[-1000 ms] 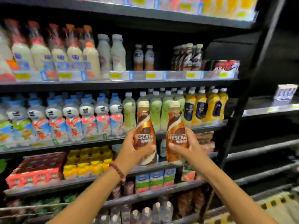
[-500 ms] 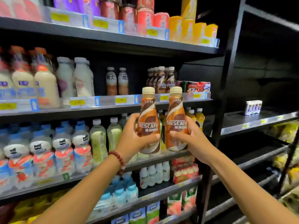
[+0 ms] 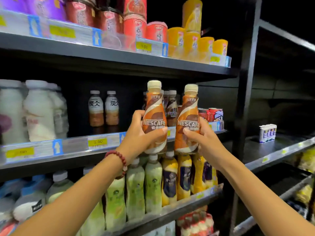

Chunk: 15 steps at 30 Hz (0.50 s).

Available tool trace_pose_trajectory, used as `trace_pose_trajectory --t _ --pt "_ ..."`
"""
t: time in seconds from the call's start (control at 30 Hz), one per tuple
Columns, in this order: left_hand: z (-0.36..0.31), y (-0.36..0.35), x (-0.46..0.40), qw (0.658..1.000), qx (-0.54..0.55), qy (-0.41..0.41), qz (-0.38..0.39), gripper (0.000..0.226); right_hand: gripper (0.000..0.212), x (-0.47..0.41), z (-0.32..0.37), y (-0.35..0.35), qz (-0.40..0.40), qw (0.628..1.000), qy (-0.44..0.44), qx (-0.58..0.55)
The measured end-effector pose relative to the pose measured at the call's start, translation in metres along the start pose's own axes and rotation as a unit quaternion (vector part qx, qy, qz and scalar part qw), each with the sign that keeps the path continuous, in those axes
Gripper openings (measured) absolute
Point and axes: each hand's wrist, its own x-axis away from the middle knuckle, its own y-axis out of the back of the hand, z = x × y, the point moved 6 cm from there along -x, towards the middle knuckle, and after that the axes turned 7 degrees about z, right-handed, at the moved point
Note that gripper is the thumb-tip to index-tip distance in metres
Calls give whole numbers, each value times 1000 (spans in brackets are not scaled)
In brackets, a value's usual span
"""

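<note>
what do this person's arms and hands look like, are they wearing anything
Both forearms are bare, with no sleeves in view. The left hand has no glove; at its wrist sits a bracelet of round dark-red beads. The right hand is ungloved too, with no watch or band on the wrist that shows.

A black metal shelving unit [image 3: 245, 92] is seen under dim light, its boards edged with clear price rails [image 3: 76, 147] bearing yellow tags. Cups [image 3: 190, 43] are ranged on the top board, green bottles [image 3: 152, 184] lower down. A small white pack [image 3: 268, 133] is set on the darker right-hand shelf [image 3: 279, 145].
</note>
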Motion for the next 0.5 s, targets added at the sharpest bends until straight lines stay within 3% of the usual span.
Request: trace_pose_trajectory --t 0.3,0.5 --pt "2 -25 -68 997 13 -25 -77 56 65 -65 20 60 8 992 117 46" --pt "9 -30 -87 991 -38 -19 -130 60 65 -95 7 79 56 988 137 49"
